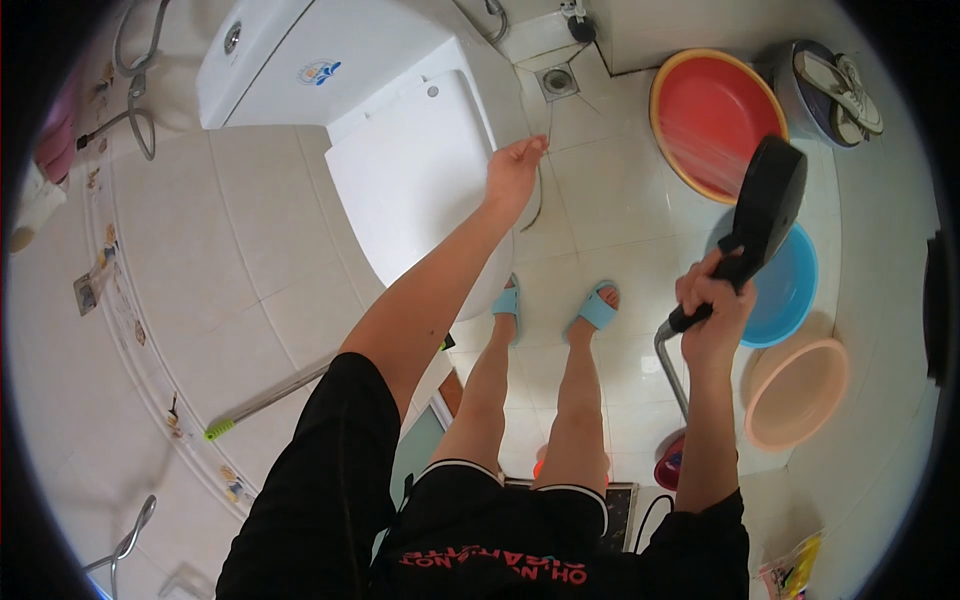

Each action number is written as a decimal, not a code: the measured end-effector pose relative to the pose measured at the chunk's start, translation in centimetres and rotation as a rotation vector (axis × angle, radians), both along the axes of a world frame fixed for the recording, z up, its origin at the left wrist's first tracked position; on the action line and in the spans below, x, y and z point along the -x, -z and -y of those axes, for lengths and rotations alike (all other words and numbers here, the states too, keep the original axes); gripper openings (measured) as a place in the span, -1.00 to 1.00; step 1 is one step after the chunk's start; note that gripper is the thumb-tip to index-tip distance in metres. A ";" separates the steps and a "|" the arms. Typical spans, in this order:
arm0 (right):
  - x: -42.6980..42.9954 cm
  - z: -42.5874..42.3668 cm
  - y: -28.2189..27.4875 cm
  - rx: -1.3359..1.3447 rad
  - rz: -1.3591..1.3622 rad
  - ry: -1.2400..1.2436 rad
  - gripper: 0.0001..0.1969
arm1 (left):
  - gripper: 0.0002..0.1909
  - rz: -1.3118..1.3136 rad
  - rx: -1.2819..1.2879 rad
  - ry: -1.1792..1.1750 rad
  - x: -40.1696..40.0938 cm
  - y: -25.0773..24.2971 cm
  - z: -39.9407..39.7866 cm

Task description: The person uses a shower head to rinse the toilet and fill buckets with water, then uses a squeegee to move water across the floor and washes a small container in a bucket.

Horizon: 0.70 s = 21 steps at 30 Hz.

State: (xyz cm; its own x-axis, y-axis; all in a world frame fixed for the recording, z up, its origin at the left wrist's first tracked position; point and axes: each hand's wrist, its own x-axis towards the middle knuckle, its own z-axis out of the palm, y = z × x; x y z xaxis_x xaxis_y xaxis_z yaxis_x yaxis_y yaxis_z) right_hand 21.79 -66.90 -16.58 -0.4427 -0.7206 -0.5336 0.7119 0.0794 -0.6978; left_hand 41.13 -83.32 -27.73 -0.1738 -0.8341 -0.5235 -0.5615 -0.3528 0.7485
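My right hand [714, 319] is wrapped around the handle of a black shower head [771, 202] with a bent metal hose [670, 367] below it. Water sprays [697, 157] from the head into a red basin [716, 97] with an orange-yellow rim. My left hand [517, 172] hovers over the right edge of a white toilet [420, 165], whose lid is down. Its fingers are curled together, and I see nothing in them. Partly behind the shower head is a blue basin [787, 292].
A peach basin [796, 394] leans by the right wall. Shoes [844, 90] rest on a bucket [802, 112] in the far right corner. A floor drain [558, 82] lies beyond the toilet. A pole with a green end [220, 430] slants along the left wall. Blue slippers [598, 309] are on my feet.
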 end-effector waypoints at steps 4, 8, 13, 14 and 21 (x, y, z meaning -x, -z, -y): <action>0.3 0.4 1.2 0.021 -0.011 0.012 -0.82 | -0.67 -0.188 -0.150 -0.183 1.9 -0.9 -1.1; -1.6 -1.8 2.3 -0.091 -0.003 -0.100 -0.91 | -0.66 -0.272 -0.372 -0.364 1.4 -1.2 -2.6; -4.0 -6.0 3.7 -0.232 0.062 -0.206 -0.91 | -0.62 -0.320 -0.505 -0.450 -1.4 0.0 -6.0; -4.3 -6.6 3.8 -0.230 0.065 -0.216 -0.92 | -0.62 -0.326 -0.525 -0.452 -2.0 0.2 -6.6; -4.3 -6.4 4.9 -0.189 0.093 -0.050 -0.93 | -0.62 -0.315 -0.598 -0.480 -3.9 -0.4 -10.2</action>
